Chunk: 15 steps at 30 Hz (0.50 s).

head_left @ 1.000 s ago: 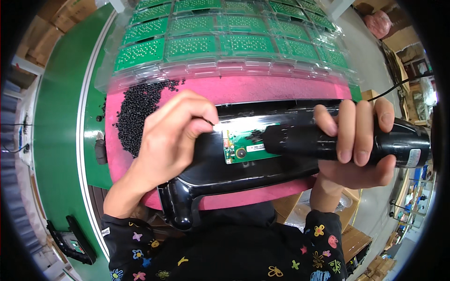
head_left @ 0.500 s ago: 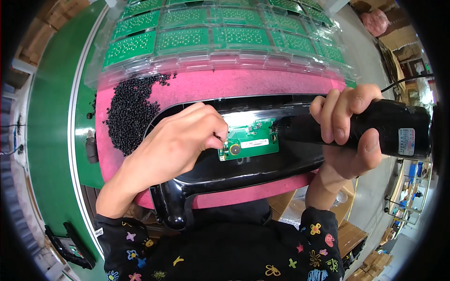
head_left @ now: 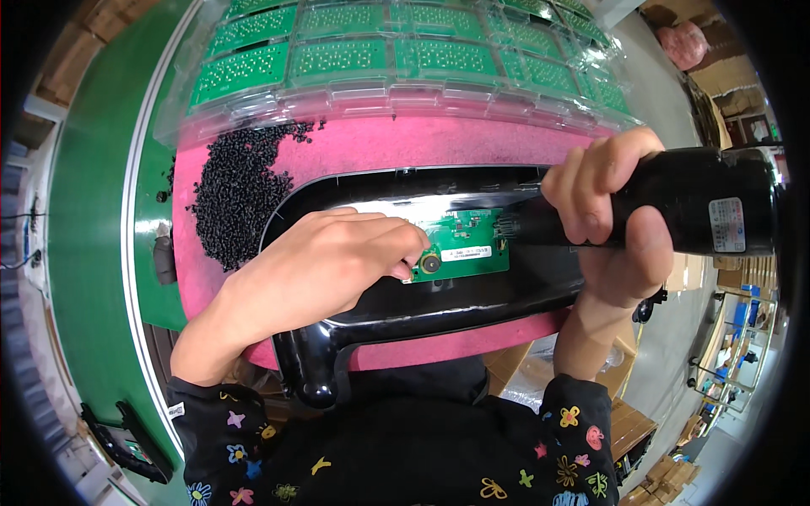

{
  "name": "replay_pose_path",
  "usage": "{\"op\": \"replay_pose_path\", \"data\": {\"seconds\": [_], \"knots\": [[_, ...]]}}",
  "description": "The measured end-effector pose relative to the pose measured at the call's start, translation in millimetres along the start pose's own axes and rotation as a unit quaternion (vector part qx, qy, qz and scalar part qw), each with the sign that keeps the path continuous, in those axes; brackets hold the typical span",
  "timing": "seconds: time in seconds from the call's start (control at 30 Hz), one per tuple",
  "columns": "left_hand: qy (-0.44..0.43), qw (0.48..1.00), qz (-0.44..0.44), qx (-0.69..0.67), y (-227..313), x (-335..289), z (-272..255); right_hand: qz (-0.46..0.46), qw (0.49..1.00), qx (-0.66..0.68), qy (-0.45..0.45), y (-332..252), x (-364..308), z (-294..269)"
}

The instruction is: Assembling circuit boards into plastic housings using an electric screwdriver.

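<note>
A long, glossy black plastic housing (head_left: pixel 472 299) lies open across the pink mat, with a short rounded arm at its lower left. Inside it sits a green circuit board (head_left: pixel 472 263) with a round dark component near its left end. My left hand (head_left: pixel 337 253) rests over the housing, fingertips pinched at the board's left edge; what lies between them is hidden. Wrapped around a thick black cylindrical electric screwdriver (head_left: pixel 700 202) with a white label, my right hand (head_left: pixel 607 194) holds it nearly level above the housing's right part. Its front end is by the board's right edge, where thin wires or pins show.
Black screws (head_left: pixel 240 198) are heaped on the pink mat (head_left: pixel 439 139) at left. Clear plastic trays (head_left: pixel 337 105) with rows of green boards stand along the back. A green surface (head_left: pixel 93 211) runs down the left, with another black housing (head_left: pixel 126 443) low on it. Cardboard boxes sit at right.
My left hand has shifted slightly right, its fingertips still at the board's left edge. My right hand and the screwdriver have moved a little up and left. The view has shifted slightly.
</note>
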<state>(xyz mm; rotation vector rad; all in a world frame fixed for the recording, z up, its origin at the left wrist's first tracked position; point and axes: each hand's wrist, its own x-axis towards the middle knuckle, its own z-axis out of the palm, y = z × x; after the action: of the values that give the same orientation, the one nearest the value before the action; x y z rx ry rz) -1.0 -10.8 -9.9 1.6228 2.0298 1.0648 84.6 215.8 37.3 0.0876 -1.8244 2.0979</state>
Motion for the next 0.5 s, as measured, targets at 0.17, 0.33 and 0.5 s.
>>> {"op": "replay_pose_path", "data": {"seconds": [0.17,0.33,0.5], "knots": [[-0.018,0.999,-0.033,-0.023,3.6,2.2,-2.9,0.010,0.996,0.084,-0.029,1.3,-0.9,-6.0],[-0.035,0.996,-0.054,-0.056,7.1,4.9,-5.4,-0.039,0.998,-0.045,0.037,6.0,-0.4,-2.6],[-0.026,0.998,-0.045,-0.047,3.7,1.8,-3.1,-0.039,0.999,0.033,0.007,3.7,-5.1,0.4]]}}
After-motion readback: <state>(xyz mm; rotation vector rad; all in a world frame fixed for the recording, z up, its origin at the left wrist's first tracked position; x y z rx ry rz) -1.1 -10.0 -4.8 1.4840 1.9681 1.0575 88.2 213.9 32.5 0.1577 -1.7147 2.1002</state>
